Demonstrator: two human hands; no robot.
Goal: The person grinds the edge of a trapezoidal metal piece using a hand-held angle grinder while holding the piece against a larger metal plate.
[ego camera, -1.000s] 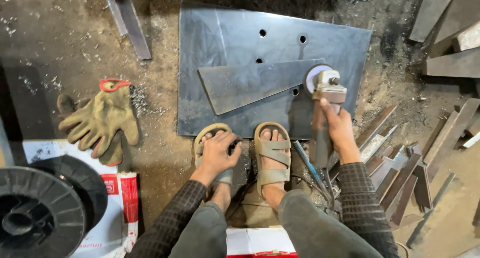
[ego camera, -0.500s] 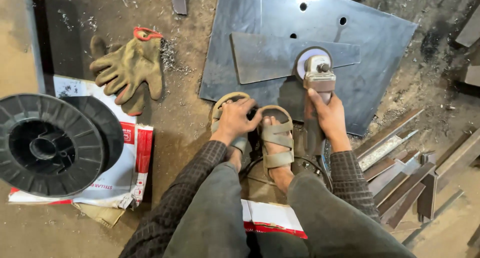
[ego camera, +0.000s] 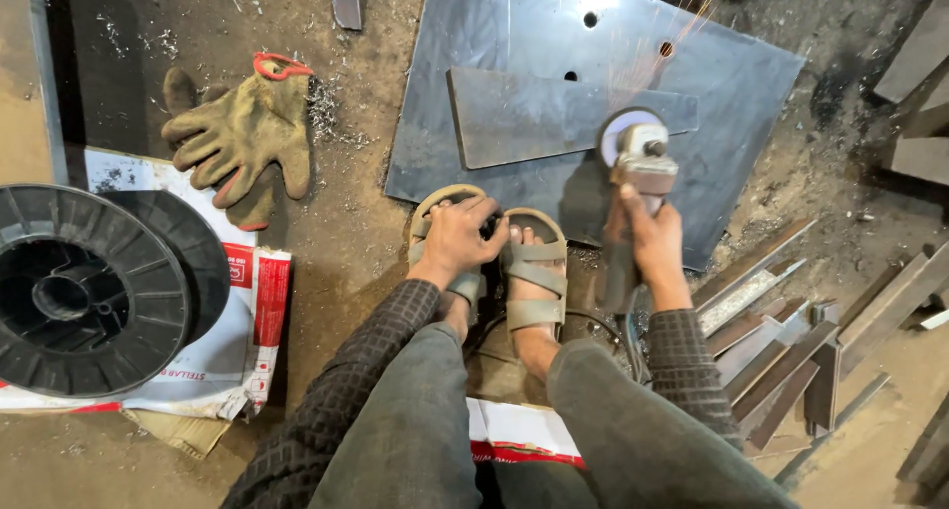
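Dirt floor: angle grinder (ego camera: 633, 188) lengthwise, disc pointing away.

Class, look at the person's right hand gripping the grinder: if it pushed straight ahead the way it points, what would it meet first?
The right hand points up the angle grinder, whose disc seems to touch the smaller steel plate lying on the large sheet. That plate likely comes first.

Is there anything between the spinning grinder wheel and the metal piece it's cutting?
Nothing visible. The right hand grips the angle grinder, and its disc meets the edge of the smaller steel piece lying on the big steel plate, throwing sparks. The left hand rests on a sandal, off to the side.
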